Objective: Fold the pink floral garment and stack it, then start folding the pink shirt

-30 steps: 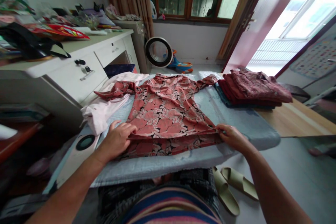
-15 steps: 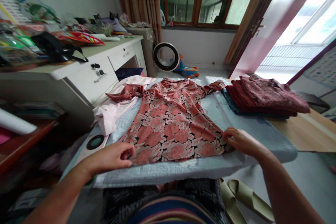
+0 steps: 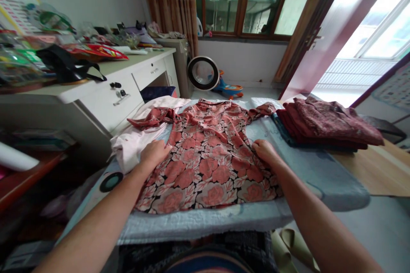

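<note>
The left hand (image 3: 156,152) and right hand (image 3: 264,151) rest, loosely curled, at opposite side edges of the shirt (image 3: 209,160); whether either pinches the fabric, I cannot tell. The shirt lies spread flat between them on the tabletop (image 3: 315,170), its long axis running forward, hem (image 3: 208,207) near, collar (image 3: 214,103) far, neither hand clearly nearer. Its left sleeve (image 3: 153,118) lies over pink clothing (image 3: 126,149), while its right sleeve (image 3: 262,110) points towards the folded pile (image 3: 326,121)
</note>
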A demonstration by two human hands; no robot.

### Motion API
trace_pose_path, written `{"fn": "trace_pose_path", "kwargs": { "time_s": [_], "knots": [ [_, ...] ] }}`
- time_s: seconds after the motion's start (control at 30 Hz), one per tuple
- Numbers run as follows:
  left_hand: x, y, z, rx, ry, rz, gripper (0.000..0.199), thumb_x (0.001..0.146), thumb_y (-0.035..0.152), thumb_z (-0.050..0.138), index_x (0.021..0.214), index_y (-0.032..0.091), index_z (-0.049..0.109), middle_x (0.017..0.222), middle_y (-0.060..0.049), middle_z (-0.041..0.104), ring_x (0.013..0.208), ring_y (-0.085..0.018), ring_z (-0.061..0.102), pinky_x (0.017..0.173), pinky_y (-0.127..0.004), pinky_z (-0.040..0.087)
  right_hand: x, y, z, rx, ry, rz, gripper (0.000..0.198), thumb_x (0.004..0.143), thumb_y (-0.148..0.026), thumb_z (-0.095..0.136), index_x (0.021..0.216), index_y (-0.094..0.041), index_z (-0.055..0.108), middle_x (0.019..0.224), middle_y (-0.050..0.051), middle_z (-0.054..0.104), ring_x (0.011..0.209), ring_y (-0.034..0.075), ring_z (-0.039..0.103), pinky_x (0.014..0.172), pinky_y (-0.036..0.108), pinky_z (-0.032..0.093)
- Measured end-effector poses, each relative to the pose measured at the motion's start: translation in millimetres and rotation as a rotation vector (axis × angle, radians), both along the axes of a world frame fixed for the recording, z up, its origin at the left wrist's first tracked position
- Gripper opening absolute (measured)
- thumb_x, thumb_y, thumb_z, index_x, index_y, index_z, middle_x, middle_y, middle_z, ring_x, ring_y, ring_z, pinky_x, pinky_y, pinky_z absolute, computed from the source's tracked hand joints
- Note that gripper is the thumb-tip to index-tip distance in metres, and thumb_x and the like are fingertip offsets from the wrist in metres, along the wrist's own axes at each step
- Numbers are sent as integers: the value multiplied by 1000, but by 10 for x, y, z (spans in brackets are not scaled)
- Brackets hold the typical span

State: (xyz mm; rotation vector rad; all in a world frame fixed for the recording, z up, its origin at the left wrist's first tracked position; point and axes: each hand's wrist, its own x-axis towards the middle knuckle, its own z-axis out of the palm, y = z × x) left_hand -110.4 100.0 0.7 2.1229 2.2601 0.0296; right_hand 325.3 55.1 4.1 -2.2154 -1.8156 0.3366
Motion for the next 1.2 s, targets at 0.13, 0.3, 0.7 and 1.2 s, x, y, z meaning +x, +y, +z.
{"fn": "trace_pose_path", "kwargs": {
  "time_s": [0.13, 0.3, 0.7, 1.2],
  "knots": [
    [13, -50, 11, -11, 27, -14, 35, 91, 38, 41, 90, 21, 70, 93, -12, 75, 91, -27, 70, 72, -31, 48, -12, 24, -70, 3, 16, -30, 28, 89, -24, 49, 81, -14, 74, 82, 11, 74, 71, 17, 61, 61, 24, 36],
    [-122, -32, -51, -16, -40, 57, 41, 94, 36, 32, 94, 21, 70, 101, -13, 75, 94, -29, 70, 72, -33, 47, -29, 42, -176, 25, -2, -48, 18, 85, -24, 57, 86, -14, 72, 87, 9, 72, 78, 17, 60, 65, 23, 35],
    [-56, -129, -110, 67, -37, 108, 51, 95, 56, 31, 97, 20, 67, 91, -15, 75, 87, -31, 70, 68, -34, 44, -59, 17, -185, 144, 15, -127, 13, 83, -20, 55, 88, -18, 66, 82, 5, 70, 74, 16, 58, 62, 23, 33],
    [-22, -210, -77, 26, 96, 35, 46, 99, 40, 28, 107, 16, 65, 93, -18, 72, 83, -32, 70, 68, -37, 48, 242, 8, -181, 45, -40, -160, 19, 77, -15, 57, 90, -15, 71, 89, 8, 73, 78, 18, 62, 61, 24, 34]
  ]
}}
